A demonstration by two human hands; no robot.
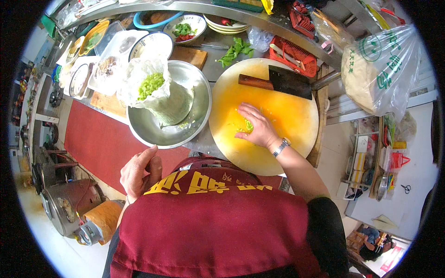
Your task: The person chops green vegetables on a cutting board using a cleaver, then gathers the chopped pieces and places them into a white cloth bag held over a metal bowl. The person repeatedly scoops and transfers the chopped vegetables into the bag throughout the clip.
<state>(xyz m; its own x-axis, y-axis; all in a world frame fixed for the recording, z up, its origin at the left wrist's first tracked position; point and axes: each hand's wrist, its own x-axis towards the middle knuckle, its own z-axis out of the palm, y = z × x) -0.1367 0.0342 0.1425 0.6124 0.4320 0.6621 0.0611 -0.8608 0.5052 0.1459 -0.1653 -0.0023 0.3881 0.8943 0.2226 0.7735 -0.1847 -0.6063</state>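
Observation:
My right hand (259, 127), with a metal watch at the wrist, rests palm down on the round cutting board (295, 128). Its thumb and fingers are apart around a small heap of chopped green vegetable (248, 125). Behind it on the board lies a cleaver (290, 81) with a wooden handle. My left hand (140, 172) is loosely curled, nothing visible in it, a fingertip at or close to the near rim of a steel basin (163, 141). In the basin, a pale cloth bag (170, 106) leans with its mouth open, showing diced green vegetable (151, 85).
Leafy greens (236, 52) and a red plastic basket (293, 55) lie behind the board. Bowls, including one with chopped greens (184, 29), crowd the counter's back left. A steel shelf edge (194, 7) crosses above. A plastic bag of dough-like material (368, 76) hangs at right.

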